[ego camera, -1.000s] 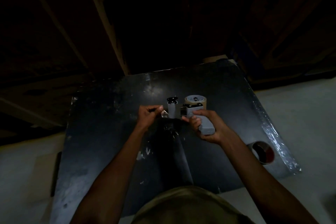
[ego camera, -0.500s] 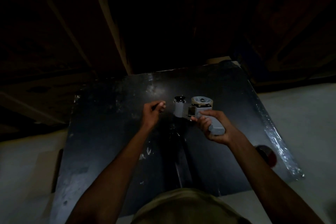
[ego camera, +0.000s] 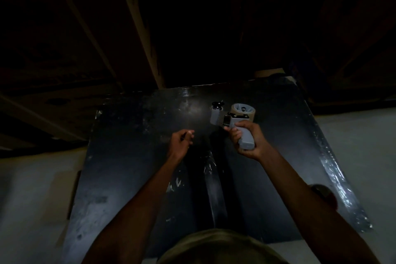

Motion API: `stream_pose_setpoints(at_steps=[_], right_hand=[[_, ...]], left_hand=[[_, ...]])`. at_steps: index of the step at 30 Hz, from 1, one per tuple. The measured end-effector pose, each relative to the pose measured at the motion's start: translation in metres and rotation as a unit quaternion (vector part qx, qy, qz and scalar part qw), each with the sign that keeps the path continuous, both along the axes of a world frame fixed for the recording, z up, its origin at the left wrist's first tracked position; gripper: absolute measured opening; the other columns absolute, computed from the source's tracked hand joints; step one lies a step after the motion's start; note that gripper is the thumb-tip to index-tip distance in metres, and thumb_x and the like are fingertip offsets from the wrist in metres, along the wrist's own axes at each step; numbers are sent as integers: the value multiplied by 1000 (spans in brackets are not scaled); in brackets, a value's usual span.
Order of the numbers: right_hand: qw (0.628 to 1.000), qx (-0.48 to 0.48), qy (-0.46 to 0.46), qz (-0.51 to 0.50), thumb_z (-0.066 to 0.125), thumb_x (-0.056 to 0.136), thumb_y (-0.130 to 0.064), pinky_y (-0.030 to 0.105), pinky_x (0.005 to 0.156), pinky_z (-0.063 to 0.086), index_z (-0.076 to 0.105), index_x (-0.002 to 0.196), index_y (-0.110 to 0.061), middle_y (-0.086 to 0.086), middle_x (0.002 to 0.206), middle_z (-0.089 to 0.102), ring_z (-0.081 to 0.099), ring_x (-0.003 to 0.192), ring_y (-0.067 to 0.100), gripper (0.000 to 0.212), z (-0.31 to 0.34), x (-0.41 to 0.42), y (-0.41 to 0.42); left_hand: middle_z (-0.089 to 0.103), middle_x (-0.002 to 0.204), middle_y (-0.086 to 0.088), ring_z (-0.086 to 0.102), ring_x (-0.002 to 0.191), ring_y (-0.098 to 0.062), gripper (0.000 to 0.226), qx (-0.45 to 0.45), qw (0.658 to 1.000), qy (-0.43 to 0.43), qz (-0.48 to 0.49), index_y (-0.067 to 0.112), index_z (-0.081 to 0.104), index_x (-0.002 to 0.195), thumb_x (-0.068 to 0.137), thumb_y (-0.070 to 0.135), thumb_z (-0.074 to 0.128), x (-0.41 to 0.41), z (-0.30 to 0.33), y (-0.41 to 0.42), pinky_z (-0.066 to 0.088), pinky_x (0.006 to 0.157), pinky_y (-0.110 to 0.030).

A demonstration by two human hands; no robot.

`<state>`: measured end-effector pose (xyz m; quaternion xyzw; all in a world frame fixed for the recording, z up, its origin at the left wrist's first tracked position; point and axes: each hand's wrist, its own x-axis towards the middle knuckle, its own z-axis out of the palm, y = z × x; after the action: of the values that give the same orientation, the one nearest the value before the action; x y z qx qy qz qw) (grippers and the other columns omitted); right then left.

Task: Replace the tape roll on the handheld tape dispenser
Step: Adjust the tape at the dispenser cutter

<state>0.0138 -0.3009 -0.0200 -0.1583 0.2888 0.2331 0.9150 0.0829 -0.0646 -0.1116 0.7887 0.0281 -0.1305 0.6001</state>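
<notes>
Right hand (ego camera: 249, 142) is wrapping its grip round the dispenser (ego camera: 232, 122) handle, holding it above the tabletop (ego camera: 132, 169), roll (ego camera: 243, 110) seated on the hub. Left hand (ego camera: 181, 142) is hovering apart, fingertips pinched, contents unclear. Dispenser is looking light, rigid plastic; handle being the safest hold, clear of the cutter end.

Single head view, looking steeply down, forward over dark table (ego camera: 132, 178); close, arm's reach.
</notes>
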Motion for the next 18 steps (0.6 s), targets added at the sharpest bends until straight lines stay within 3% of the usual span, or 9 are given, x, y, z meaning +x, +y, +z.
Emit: stream_pose_setpoints(at_steps=[2,6,8,12,16,18], right_hand=[[1000,-11,6,-15,61,83,-15,16,43,50,55,115,7,2,64,59,58,46,8,39,-8,13,-1],[1000,-24,4,-10,54,88,-18,16,43,49,56,111,7,1,64,58,57,47,7,34,-22,37,-2],[999,-41,2,1,59,83,-16,15,43,48,56,109,6,0,63,57,56,46,7,34,-27,48,-4],[995,-78,-21,52,83,53,-9,16,41,46,62,102,9,0,61,56,54,44,8,56,-38,65,-9],[989,-123,-1,80,56,76,-16,15,39,43,58,107,7,-2,58,54,50,42,6,39,-49,71,-15],[987,-133,4,87,54,81,-17,16,39,44,59,110,7,-2,60,55,51,42,6,37,-54,69,-18]], left_hand=[[67,85,-4,58,61,-8,20,14,1000,9,3,9,69,108,100,14,52,3,-3,-2,45,52,-15],[67,91,-9,58,66,-7,21,29,1000,1,-4,1,68,109,99,9,51,9,0,-4,44,50,-6],[66,92,-10,58,68,-6,21,32,999,-3,-8,-2,68,108,98,5,52,11,0,-5,44,51,-6],[67,94,-11,59,69,-6,20,46,999,1,-13,-4,68,108,97,2,53,15,-6,-8,44,51,-5],[67,92,-11,60,65,-5,20,62,998,15,-19,-3,68,107,97,2,53,16,-12,-8,44,51,-6],[66,90,-12,60,61,0,20,69,997,19,-21,-5,68,108,97,1,52,16,-13,-7,44,51,-6]])
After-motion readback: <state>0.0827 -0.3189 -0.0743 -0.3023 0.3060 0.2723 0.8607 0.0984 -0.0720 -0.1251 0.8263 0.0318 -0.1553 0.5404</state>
